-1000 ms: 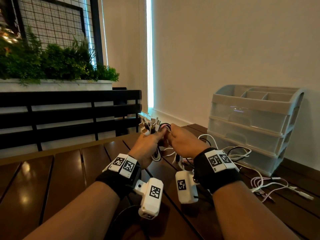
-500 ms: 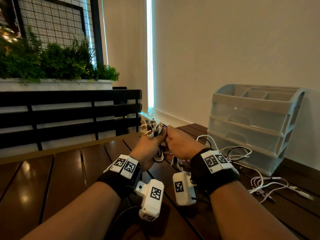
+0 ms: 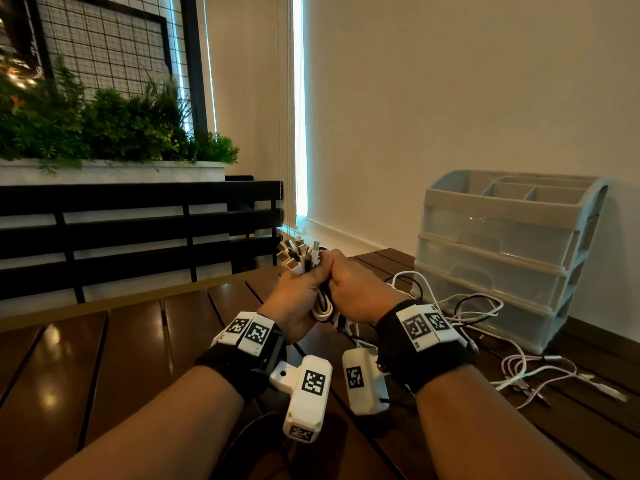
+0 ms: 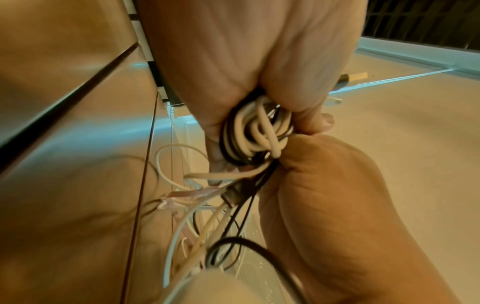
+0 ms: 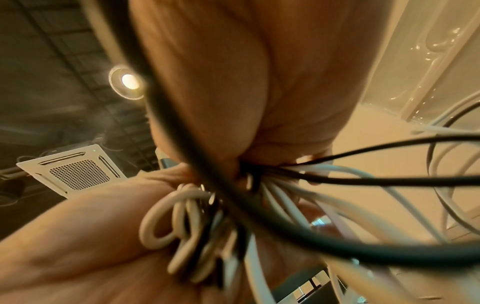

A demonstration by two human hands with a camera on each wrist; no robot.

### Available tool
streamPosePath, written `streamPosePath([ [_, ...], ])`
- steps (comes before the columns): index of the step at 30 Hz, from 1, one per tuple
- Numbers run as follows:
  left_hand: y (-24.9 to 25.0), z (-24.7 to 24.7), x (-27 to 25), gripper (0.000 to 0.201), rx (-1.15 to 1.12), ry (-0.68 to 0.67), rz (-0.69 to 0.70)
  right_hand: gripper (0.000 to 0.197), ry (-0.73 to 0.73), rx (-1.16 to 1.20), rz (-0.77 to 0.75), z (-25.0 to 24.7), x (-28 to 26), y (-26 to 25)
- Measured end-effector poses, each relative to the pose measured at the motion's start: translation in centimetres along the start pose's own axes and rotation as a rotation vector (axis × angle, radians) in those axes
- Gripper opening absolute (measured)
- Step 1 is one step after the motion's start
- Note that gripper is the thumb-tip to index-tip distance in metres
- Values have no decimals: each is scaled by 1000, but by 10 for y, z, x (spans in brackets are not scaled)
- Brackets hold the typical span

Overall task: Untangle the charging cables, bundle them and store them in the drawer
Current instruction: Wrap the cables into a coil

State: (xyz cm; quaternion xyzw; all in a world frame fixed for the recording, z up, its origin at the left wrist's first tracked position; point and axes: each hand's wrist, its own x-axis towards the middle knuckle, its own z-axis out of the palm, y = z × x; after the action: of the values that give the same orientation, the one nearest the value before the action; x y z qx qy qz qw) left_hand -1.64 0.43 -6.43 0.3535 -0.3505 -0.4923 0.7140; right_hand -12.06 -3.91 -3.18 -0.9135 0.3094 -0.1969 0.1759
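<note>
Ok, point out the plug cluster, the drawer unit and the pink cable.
plug cluster (image 3: 299,255), head view, on the white plugs.
drawer unit (image 3: 498,251), head view, middle drawer front.
pink cable (image 3: 519,367), head view, its loops on the table.

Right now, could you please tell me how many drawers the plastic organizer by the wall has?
3, stacked under the open tray: the top drawer, the middle drawer and the bottom drawer, partly behind loose cables. All appear closed.

Both hands around coiled cables
</note>
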Motion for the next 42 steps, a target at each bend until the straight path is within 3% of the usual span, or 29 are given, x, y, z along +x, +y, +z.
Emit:
streamPosePath([
  [7,1,-4,-1,33,-14,-35,-12,16,-4,50,-22,1,-2,-2],
  [10,1,-5,0,34,0,-20,-1,24,-12,41,-8,2,-2,-2],
  [19,-2,-4,1,28,27,-33,0,17,8,-151,-10,-3,1,6],
  [22,-2,-6,2,26,43,-57,-4,26,-63,-119,4,-9,0,7],
  [26,-1,-7,2,27,99,-100,-7,17,-122,60,-79,-18,-8,7],
  [30,-2,-7,2,20,117,-94,30,21,48,43,-126,-16,-5,10],
  [34,0,-5,1,20,91,-83,58,42,265,197,-127,-12,-2,11],
  [36,1,-6,0,20,88,-82,57,41,347,230,-130,-9,0,13],
  [40,3,-7,0,36,135,-67,52,43,429,214,-169,-3,6,19],
  [42,3,-8,0,38,91,-39,57,43,389,249,-213,-4,6,18],
])
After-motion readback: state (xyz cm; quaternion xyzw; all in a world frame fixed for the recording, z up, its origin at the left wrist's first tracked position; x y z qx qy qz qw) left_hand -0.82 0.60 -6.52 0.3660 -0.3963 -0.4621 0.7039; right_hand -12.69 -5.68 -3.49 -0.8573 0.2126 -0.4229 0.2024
